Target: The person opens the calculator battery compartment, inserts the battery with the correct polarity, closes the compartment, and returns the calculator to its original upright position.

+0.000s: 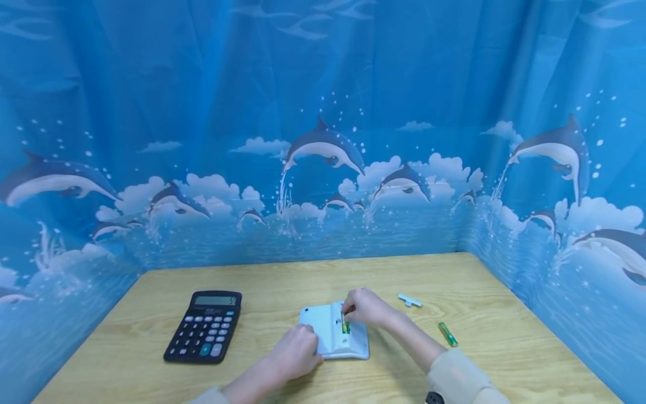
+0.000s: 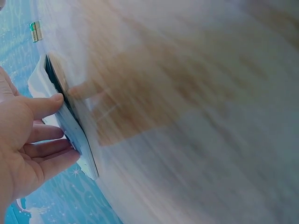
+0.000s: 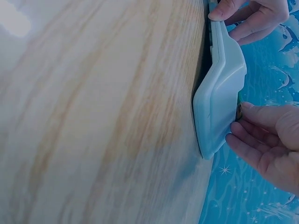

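A light blue calculator lies face down on the table, its battery slot uncovered. In that slot sits a green battery, which the thumb and fingers of my right hand pinch at its far end. The right wrist view has this hand at the raised back of the calculator, with only a sliver of the battery showing. My left hand grips the calculator's near left edge. The left wrist view shows its thumb and fingers on either side of that edge.
A black calculator lies face up at the left of the table. To the right are a small light blue battery cover and another green battery. A blue dolphin-print curtain surrounds the table's far and side edges.
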`<state>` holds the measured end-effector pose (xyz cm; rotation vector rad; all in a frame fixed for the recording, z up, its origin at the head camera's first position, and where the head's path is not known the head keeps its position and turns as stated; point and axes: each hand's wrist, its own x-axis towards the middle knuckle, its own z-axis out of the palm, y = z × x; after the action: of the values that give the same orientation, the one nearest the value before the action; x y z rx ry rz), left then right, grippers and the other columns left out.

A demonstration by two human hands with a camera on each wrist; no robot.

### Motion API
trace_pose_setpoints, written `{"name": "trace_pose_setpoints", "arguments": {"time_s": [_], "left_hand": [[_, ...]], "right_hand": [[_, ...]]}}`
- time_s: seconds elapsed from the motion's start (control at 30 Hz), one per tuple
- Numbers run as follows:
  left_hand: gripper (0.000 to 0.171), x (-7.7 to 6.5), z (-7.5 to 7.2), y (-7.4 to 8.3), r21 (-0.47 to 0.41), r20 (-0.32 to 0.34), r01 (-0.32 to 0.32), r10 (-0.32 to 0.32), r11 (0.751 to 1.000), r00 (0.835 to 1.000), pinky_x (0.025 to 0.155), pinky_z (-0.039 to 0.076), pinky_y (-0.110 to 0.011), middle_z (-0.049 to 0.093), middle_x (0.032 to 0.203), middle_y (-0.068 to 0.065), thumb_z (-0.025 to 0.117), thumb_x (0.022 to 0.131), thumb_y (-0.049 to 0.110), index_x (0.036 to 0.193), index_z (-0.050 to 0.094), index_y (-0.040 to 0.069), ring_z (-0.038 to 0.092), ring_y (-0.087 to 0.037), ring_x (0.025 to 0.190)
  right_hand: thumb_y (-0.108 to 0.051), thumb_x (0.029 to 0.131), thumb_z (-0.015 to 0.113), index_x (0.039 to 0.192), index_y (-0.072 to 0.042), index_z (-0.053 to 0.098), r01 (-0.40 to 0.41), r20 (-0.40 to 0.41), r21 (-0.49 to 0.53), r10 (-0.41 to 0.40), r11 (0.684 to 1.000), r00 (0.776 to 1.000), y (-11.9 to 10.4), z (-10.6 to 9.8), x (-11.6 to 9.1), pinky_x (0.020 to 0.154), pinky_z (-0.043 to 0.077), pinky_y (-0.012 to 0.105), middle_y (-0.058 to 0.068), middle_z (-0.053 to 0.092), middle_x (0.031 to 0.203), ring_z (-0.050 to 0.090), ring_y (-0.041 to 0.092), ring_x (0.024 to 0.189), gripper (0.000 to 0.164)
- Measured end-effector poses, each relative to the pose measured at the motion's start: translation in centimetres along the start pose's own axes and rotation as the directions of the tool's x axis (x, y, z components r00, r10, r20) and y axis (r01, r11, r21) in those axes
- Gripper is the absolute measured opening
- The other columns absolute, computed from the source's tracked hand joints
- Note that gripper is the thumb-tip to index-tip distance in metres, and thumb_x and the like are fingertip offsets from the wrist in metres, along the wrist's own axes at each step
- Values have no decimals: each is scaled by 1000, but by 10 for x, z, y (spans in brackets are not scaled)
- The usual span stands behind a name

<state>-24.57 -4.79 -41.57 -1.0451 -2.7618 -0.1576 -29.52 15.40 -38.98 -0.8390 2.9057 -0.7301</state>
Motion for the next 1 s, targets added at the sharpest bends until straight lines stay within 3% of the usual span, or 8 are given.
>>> {"name": "trace_pose_setpoints", "arguments": {"time_s": [0.67,1.0], "left_hand": [[25,-1,-1,0,-14,8,12,-12,1000,1000,51,40,-20,50,63,0,79,70,27,68,65,6,43,-7,57],[25,-1,-1,0,-15,-4,3,-3,1000,1000,51,40,-20,49,63,1,79,70,26,68,65,6,42,-7,56]], "right_hand": [[0,77,71,90,0,73,68,-15,-39,-68,997,998,0,0,-2,66,48,23,4,63,82,60,17,76,13],[0,75,72,87,0,73,56,-19,-23,-56,998,998,2,0,-1,65,48,23,3,62,80,59,16,73,12]]}}
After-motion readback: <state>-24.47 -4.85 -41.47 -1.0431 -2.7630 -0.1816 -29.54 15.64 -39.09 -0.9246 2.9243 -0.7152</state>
